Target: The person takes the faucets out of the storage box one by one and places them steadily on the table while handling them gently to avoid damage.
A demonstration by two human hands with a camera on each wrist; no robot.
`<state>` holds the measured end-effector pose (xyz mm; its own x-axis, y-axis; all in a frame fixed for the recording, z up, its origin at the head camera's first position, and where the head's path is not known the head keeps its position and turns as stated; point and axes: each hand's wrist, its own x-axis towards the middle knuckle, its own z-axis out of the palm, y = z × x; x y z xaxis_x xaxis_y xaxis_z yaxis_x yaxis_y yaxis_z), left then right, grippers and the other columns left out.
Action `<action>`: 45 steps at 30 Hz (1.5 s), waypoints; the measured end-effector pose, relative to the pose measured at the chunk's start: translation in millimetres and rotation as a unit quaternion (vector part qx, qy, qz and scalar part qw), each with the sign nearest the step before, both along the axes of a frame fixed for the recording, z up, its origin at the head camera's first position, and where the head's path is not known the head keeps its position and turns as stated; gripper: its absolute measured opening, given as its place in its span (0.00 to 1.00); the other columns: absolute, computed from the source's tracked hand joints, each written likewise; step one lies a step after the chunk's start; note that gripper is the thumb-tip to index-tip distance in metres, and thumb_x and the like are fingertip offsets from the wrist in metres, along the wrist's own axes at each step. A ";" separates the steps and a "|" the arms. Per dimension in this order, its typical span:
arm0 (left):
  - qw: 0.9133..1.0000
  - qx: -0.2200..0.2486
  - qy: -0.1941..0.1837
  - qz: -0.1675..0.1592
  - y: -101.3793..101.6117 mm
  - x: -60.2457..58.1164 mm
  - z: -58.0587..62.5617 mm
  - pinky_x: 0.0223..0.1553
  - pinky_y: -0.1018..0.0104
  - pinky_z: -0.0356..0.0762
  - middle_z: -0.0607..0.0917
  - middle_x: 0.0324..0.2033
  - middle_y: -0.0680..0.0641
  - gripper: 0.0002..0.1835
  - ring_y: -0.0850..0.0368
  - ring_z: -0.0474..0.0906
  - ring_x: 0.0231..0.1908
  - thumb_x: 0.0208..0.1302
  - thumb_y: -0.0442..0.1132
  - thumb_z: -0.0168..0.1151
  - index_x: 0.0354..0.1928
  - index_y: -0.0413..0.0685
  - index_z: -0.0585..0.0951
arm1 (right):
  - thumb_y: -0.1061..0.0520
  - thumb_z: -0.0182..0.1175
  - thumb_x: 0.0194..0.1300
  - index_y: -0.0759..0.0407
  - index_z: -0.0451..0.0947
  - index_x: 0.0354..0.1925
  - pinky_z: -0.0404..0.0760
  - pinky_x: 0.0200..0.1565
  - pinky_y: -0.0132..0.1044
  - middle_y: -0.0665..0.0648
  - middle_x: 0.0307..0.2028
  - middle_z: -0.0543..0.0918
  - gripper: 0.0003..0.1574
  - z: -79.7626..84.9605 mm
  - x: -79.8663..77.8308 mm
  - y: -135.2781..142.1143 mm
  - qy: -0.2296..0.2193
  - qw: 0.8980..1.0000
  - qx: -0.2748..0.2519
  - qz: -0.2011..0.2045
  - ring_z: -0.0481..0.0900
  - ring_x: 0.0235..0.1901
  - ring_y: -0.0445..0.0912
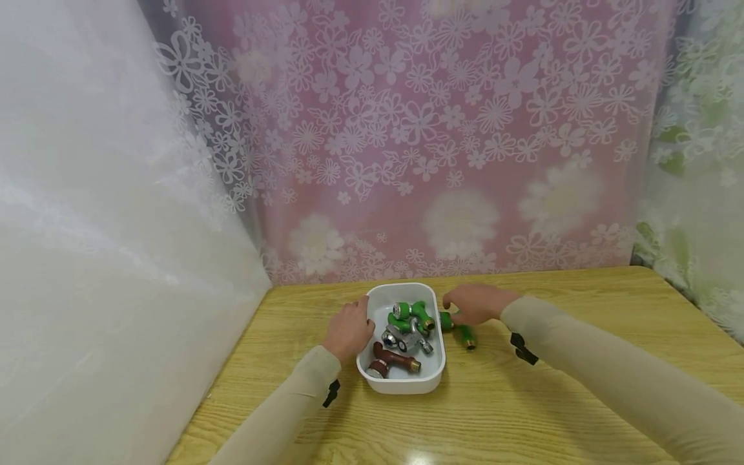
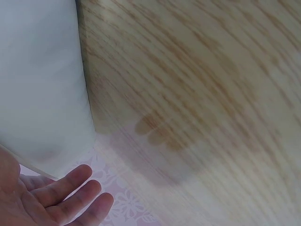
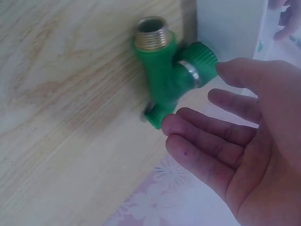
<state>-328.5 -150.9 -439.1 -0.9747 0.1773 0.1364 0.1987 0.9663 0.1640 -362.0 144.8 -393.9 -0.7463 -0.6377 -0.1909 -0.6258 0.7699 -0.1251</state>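
Observation:
A white plastic container (image 1: 402, 386) holds two green plastic taps (image 1: 423, 316), a chrome tap (image 1: 407, 339) and a brown tap (image 1: 398, 359). My left hand (image 1: 349, 330) grips its left rim, thumb over the edge; in the left wrist view some fingers (image 2: 89, 209) extend past the white wall. Just outside the right wall, another green tap (image 3: 162, 70) with a brass threaded end is on the table. Beside it my right hand (image 1: 478, 303) has its fingers loosely extended; in the right wrist view the thumb tip meets the outline of the tap's ribbed green cap.
Everything stands on a wood-grain table (image 1: 523, 413). A pink flowered curtain (image 1: 453, 142) hangs along the back edge, a white sheet (image 1: 116, 226) slants down the left side, and a green-patterned sheet (image 1: 697, 194) hangs at the right.

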 end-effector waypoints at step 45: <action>1.000 0.007 0.013 0.006 -2.9 0.9 -0.7 0.44 0.50 0.84 0.83 0.54 0.40 0.29 0.46 0.82 0.51 0.72 0.45 0.54 0.71 0.42 0.67 | 0.51 0.62 0.70 0.56 0.82 0.55 0.81 0.46 0.46 0.57 0.53 0.84 0.19 36.1 -16.2 -82.3 -0.007 1.000 0.005 0.021 0.81 0.39 0.43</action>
